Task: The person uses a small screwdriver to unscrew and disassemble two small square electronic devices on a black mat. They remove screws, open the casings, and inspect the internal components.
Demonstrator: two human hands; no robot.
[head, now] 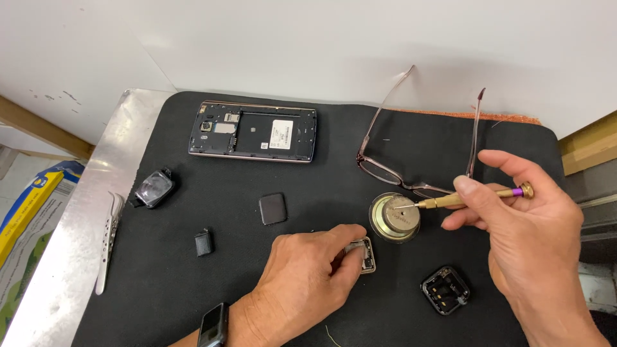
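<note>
My left hand (307, 273) presses down on a small square metal frame, a watch case (364, 252), holding it on the black mat (347, 160). My right hand (520, 225) grips a thin brass screwdriver (479, 196) with a purple band. Its tip touches the top of a round metal magnet-like disc (394, 217) beside the case. A black square watch shell (445, 290) lies below my right hand.
An opened phone (253, 131) lies at the back of the mat. Eyeglasses (411, 148) rest behind the disc. A watch body (154, 188), a dark square part (272, 208) and a small black piece (204, 242) lie left. Metal tweezers (109, 241) sit on the steel edge.
</note>
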